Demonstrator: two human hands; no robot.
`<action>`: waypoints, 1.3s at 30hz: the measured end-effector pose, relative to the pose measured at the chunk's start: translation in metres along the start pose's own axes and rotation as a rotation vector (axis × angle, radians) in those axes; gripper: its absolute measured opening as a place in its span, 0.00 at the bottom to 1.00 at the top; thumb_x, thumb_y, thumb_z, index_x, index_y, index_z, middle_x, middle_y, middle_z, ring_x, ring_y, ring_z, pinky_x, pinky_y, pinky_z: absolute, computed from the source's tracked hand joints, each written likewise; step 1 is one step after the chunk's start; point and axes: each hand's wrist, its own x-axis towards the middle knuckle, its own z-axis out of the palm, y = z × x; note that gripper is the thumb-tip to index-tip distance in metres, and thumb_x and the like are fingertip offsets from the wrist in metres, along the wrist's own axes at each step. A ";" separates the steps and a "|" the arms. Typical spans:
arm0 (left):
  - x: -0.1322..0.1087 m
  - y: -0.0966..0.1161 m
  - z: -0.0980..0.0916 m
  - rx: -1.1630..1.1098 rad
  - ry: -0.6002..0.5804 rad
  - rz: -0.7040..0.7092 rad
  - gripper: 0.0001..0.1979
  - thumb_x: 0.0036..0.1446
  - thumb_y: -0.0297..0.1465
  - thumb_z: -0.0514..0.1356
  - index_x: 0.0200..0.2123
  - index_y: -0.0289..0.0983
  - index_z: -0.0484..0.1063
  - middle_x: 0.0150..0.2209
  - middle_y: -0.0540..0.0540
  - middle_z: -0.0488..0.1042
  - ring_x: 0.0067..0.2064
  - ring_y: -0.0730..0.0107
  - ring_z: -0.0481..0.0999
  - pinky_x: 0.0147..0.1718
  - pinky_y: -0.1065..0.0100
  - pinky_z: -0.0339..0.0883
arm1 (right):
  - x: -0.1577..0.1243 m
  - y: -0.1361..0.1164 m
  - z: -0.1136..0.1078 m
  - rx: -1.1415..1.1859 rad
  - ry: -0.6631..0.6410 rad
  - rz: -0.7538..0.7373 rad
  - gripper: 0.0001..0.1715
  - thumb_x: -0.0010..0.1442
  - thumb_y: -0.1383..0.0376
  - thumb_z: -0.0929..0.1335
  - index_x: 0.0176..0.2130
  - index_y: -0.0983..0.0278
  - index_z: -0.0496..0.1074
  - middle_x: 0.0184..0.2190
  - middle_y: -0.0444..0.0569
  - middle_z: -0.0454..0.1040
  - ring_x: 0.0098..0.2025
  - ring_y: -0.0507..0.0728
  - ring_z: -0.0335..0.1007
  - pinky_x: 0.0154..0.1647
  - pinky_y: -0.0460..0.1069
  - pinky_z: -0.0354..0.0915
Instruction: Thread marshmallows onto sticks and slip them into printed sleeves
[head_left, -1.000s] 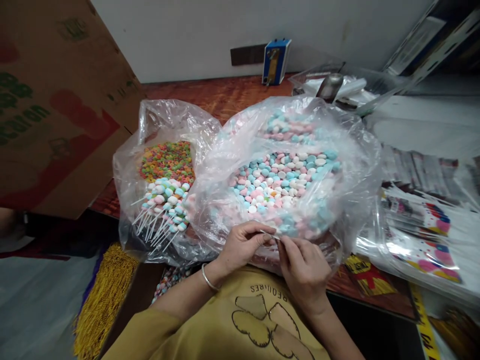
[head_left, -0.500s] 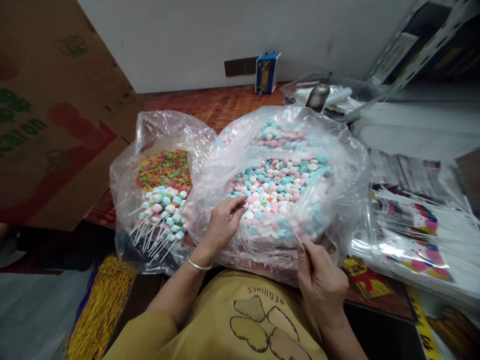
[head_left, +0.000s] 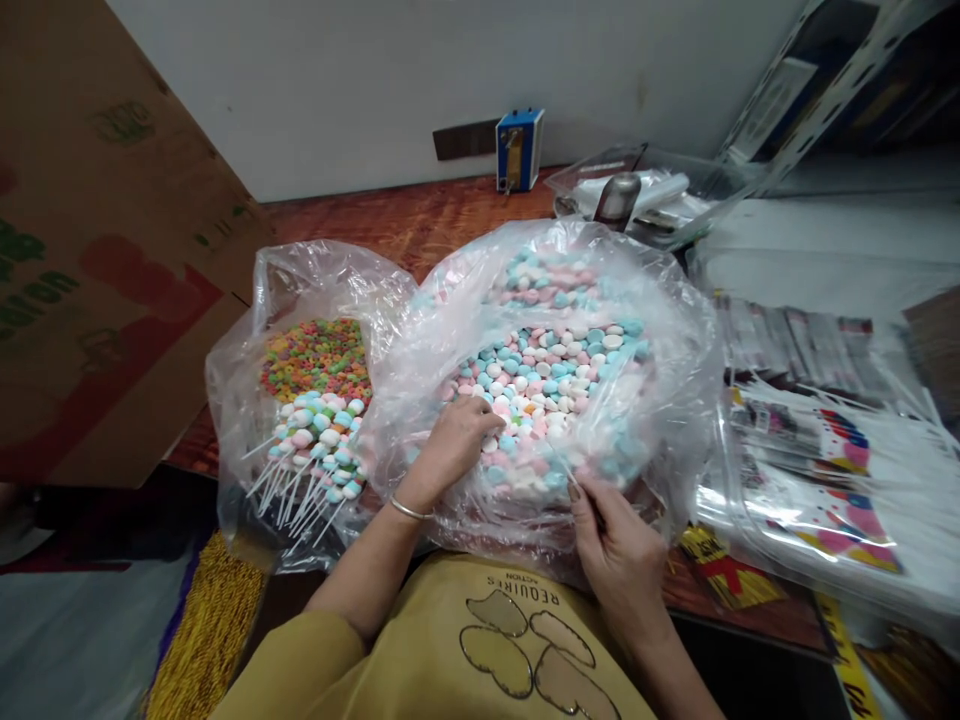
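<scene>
So the desk (head_left: 405,215) is packed. There's a big cardboard box (head_left: 97,280) leaning in at 10 o'clock and printed packets (head_left: 817,470) stacked at 3. Dead centre is the big bag (head_left: 679,330), wide open and full of pastel candies (head_left: 555,365). Touching it at 9 o'clock is the smaller bag (head_left: 240,330), which has rainbow rings in it and finished skewers (head_left: 315,450) on top.

The left hand (head_left: 457,440) is down in the candies at the near left of the pile with its fingers curled. Honestly can't tell if it's got one pinched yet. The right hand (head_left: 619,550) is at 5 o'clock of the big bag, closed around a thin stick (head_left: 579,488) that points up toward the pile.

What could go wrong, I reckon: the stick tip is right at the loose plastic, so it could snag or poke through the bag. The candies are small and heaped too, so a clumsy grab could roll a few out over the rim.

Compared with half a second back, the left hand has dropped from the edge into the candies and the right hand has nudged closer in.
</scene>
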 end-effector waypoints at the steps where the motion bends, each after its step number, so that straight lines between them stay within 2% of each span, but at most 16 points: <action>1: 0.000 0.000 0.001 0.006 0.000 -0.004 0.11 0.61 0.21 0.60 0.40 0.40 0.80 0.43 0.42 0.76 0.47 0.59 0.72 0.46 0.59 0.65 | 0.001 0.001 0.002 0.001 -0.002 0.001 0.11 0.70 0.65 0.66 0.47 0.63 0.78 0.38 0.50 0.84 0.36 0.56 0.82 0.37 0.47 0.73; 5: 0.002 0.001 -0.001 -0.044 0.028 -0.057 0.06 0.62 0.23 0.60 0.36 0.38 0.76 0.41 0.43 0.76 0.47 0.59 0.72 0.47 0.60 0.64 | 0.001 0.006 0.006 0.013 0.003 -0.042 0.10 0.70 0.65 0.66 0.46 0.63 0.77 0.37 0.49 0.83 0.35 0.55 0.81 0.36 0.47 0.72; 8: 0.002 0.002 -0.005 -0.180 0.110 -0.139 0.05 0.63 0.23 0.58 0.36 0.38 0.71 0.38 0.44 0.75 0.43 0.62 0.73 0.44 0.62 0.65 | 0.002 0.008 0.006 0.015 -0.001 -0.028 0.09 0.70 0.65 0.66 0.47 0.62 0.76 0.38 0.49 0.83 0.36 0.56 0.81 0.38 0.48 0.72; 12: 0.004 0.004 -0.009 -0.438 0.238 -0.263 0.02 0.66 0.27 0.56 0.40 0.39 0.67 0.36 0.48 0.74 0.36 0.67 0.75 0.39 0.65 0.65 | 0.015 0.003 0.011 0.086 -0.055 0.031 0.10 0.72 0.65 0.64 0.48 0.61 0.74 0.42 0.51 0.81 0.45 0.58 0.79 0.46 0.51 0.72; 15: 0.007 0.007 -0.009 -0.527 0.256 -0.268 0.01 0.66 0.29 0.57 0.40 0.40 0.66 0.36 0.49 0.74 0.35 0.69 0.76 0.36 0.67 0.65 | 0.029 -0.003 0.020 0.148 -0.122 0.008 0.12 0.73 0.65 0.61 0.47 0.62 0.73 0.49 0.55 0.80 0.52 0.61 0.77 0.51 0.54 0.70; 18: 0.005 0.011 -0.010 -0.486 0.242 -0.245 0.03 0.63 0.27 0.59 0.38 0.39 0.66 0.34 0.50 0.73 0.34 0.70 0.74 0.35 0.68 0.64 | 0.034 -0.005 0.025 0.154 -0.210 0.026 0.14 0.73 0.63 0.60 0.43 0.63 0.73 0.41 0.53 0.81 0.42 0.59 0.78 0.41 0.51 0.69; 20: -0.001 0.013 -0.011 -0.427 0.223 -0.209 0.05 0.61 0.24 0.59 0.38 0.39 0.67 0.33 0.51 0.72 0.35 0.70 0.73 0.36 0.68 0.64 | 0.029 -0.003 0.024 0.144 -0.255 0.080 0.14 0.74 0.62 0.61 0.42 0.63 0.74 0.33 0.49 0.79 0.32 0.56 0.76 0.33 0.49 0.66; 22: -0.011 0.015 -0.013 -0.376 0.185 -0.157 0.07 0.61 0.21 0.58 0.38 0.39 0.67 0.35 0.50 0.72 0.36 0.70 0.72 0.37 0.68 0.64 | 0.021 0.002 0.021 0.120 -0.278 0.135 0.15 0.73 0.60 0.61 0.43 0.62 0.74 0.30 0.47 0.78 0.28 0.56 0.74 0.30 0.48 0.63; 26: -0.028 0.021 -0.014 -0.316 0.073 -0.090 0.06 0.64 0.22 0.55 0.37 0.39 0.67 0.40 0.47 0.71 0.41 0.67 0.71 0.40 0.67 0.64 | 0.006 0.009 0.015 0.133 -0.275 0.197 0.15 0.73 0.61 0.61 0.44 0.62 0.75 0.32 0.46 0.80 0.29 0.56 0.75 0.30 0.48 0.63; 29: -0.034 0.024 -0.014 -0.313 0.036 -0.088 0.06 0.66 0.23 0.54 0.37 0.38 0.67 0.40 0.46 0.72 0.42 0.66 0.72 0.42 0.66 0.65 | 0.006 0.005 0.013 0.190 -0.216 0.161 0.12 0.72 0.63 0.62 0.45 0.62 0.75 0.34 0.46 0.80 0.32 0.55 0.76 0.34 0.47 0.66; 32: -0.034 0.024 -0.012 -0.286 0.031 -0.099 0.07 0.65 0.22 0.54 0.36 0.38 0.68 0.38 0.47 0.71 0.40 0.67 0.71 0.39 0.67 0.64 | 0.019 -0.002 0.016 0.218 -0.158 0.066 0.11 0.72 0.65 0.62 0.46 0.62 0.73 0.41 0.51 0.80 0.42 0.58 0.77 0.44 0.49 0.68; 34: -0.033 0.023 -0.012 -0.277 0.040 -0.107 0.07 0.65 0.22 0.54 0.36 0.38 0.68 0.37 0.48 0.70 0.39 0.67 0.70 0.38 0.67 0.63 | 0.029 -0.006 0.022 0.222 -0.168 0.019 0.12 0.73 0.66 0.61 0.47 0.62 0.72 0.48 0.54 0.79 0.49 0.59 0.76 0.47 0.50 0.68; 36: -0.031 0.022 -0.011 -0.306 0.076 -0.120 0.06 0.66 0.23 0.54 0.38 0.38 0.68 0.38 0.48 0.71 0.40 0.67 0.71 0.40 0.66 0.64 | 0.034 -0.006 0.028 0.203 -0.207 0.018 0.12 0.73 0.65 0.60 0.46 0.63 0.72 0.46 0.55 0.80 0.46 0.59 0.77 0.44 0.50 0.68; 39: -0.028 0.021 -0.009 -0.383 0.164 -0.174 0.07 0.64 0.22 0.56 0.42 0.38 0.70 0.40 0.47 0.74 0.43 0.67 0.73 0.43 0.66 0.66 | 0.029 -0.001 0.034 0.169 -0.255 0.085 0.13 0.74 0.62 0.60 0.44 0.63 0.72 0.35 0.50 0.79 0.35 0.58 0.76 0.36 0.49 0.66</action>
